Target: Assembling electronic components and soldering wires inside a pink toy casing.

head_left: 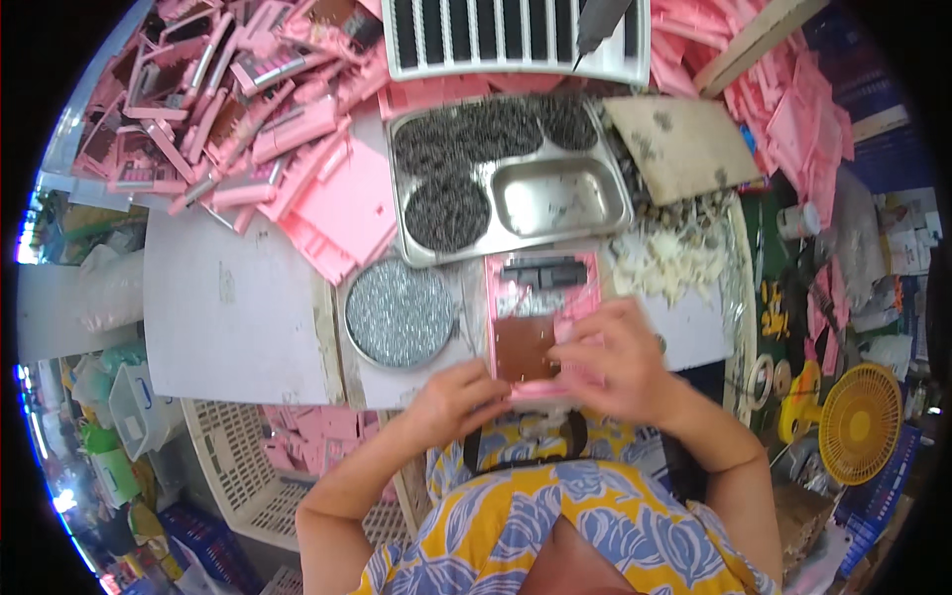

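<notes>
While the left hand (459, 399) is resting with bent fingers at the near left corner of a pink case (593, 278), the right hand (617, 362) is arching over the case's right side, its fingertips lying by the edge of a brown panel (522, 342). Whether either hand is clamping the case or only touching it cannot be told, since the fingers are hiding their own contact. The case is lying flat between the hands, the panel filling its near part and a black part (543, 273) occupying its far end, beyond the grip. Just beyond the left hand, a round dish (348, 332) is holding silver bits (401, 309). Beyond the case, a steel tray (555, 188) is bearing dark bits (446, 213) in several compartments, the one nearest the right hand showing mostly bare metal. Past the right hand, cream scraps (669, 263) are lying loose, with a board (679, 149) resting behind them. Beyond the tray, a dark tool (600, 28) is pointing down over a white rack (516, 70). Far left of the grip, pink pieces (297, 129) are lying heaped; well right of it, a yellow fan (861, 424) is standing.
</notes>
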Tool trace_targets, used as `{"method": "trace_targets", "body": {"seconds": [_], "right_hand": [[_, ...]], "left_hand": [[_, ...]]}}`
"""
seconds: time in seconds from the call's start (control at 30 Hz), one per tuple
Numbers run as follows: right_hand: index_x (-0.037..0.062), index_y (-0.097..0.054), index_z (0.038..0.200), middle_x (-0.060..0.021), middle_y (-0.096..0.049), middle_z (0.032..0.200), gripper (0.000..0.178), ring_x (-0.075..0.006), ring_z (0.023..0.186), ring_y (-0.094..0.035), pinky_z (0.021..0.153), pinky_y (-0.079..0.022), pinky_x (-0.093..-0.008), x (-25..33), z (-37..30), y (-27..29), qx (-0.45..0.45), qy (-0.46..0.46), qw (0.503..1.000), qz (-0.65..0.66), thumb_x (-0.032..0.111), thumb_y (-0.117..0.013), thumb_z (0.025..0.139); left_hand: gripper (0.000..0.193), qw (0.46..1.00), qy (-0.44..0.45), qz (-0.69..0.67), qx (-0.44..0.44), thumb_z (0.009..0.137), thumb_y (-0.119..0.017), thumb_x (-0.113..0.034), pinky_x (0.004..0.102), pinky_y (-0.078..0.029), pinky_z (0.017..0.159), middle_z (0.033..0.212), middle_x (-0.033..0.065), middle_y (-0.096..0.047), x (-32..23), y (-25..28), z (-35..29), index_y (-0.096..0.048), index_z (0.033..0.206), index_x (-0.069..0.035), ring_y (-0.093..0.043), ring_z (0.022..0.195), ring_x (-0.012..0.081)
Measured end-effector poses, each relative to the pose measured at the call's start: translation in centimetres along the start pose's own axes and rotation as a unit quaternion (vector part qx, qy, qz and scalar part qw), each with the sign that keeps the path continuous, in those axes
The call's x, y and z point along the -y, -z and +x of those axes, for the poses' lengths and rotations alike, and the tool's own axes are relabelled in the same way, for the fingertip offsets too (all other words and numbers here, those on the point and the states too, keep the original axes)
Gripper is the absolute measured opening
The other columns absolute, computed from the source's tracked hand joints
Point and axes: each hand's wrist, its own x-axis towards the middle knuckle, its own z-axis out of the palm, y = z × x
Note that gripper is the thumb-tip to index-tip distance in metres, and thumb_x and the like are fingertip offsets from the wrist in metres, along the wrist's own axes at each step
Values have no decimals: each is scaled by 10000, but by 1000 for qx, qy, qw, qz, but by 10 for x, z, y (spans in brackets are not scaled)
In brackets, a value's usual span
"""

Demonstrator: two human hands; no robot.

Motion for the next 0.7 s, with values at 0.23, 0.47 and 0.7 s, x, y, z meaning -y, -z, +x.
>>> {"method": "trace_targets", "body": {"seconds": [0.23, 0.47, 0.7], "right_hand": [[59, -717, 948, -71, -712, 899, 143, -283, 915, -624, 856, -494, -402, -201, 131, 128, -151, -88, 960, -219, 165, -726, 851], [110, -695, 983, -28, -690, 959, 185, -270, 1020, -601, 870, -521, -405, -268, 220, 100, -73, 37, 929, -362, 171, -761, 822], [95, -717, 995, -147, -695, 1012, 164, -356, 960, -666, 869, -545, -436, -293, 226, 95, -105, 45, 902, -416, 136, -732, 837]], "left_hand": [[209, 999, -2, -21, 28, 810, -823, -114, 388, -502, 615, 804, 93, -587, -1, 2, 12, -711, 980, -65, -616, 710, 287], [217, 998, 29, -29, 38, 783, -855, -96, 363, -503, 599, 784, 84, -601, -5, 5, 12, -726, 955, -65, -625, 692, 254], [198, 997, 33, -35, 54, 812, -810, -104, 415, -511, 652, 830, 109, -591, -9, 8, 17, -683, 958, -60, -628, 758, 323]]}}
